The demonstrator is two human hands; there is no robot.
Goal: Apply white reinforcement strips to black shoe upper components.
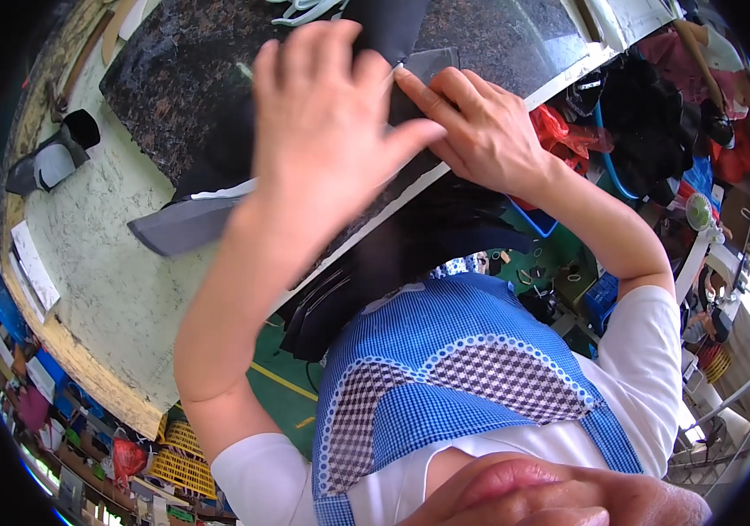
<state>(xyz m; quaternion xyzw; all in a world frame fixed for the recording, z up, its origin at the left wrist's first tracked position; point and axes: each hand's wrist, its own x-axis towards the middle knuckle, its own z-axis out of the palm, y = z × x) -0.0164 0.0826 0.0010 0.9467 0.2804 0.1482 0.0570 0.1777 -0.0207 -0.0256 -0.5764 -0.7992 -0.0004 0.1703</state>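
My left hand (327, 114), blurred by motion, is raised over the dark stone slab (165, 79) with its fingers spread and nothing visible in it. My right hand (489, 131) lies at the slab's near edge. Its fingers are bent around the edge of a dark grey flat piece (435, 61), with the index fingertip beside a small white tip. Black material (392, 26) runs from there toward the far side. Below my left wrist sticks out a grey strip (184, 226) with a white edging; the rest of it is hidden by my arm.
White cords (309, 10) lie at the far edge. A black and grey shaped piece (55, 158) rests on the pale tabletop (103, 263) at left. Dark pieces (375, 263) hang in front of my apron. Red plastic bags (563, 136) are at right, yellow baskets (184, 460) at lower left.
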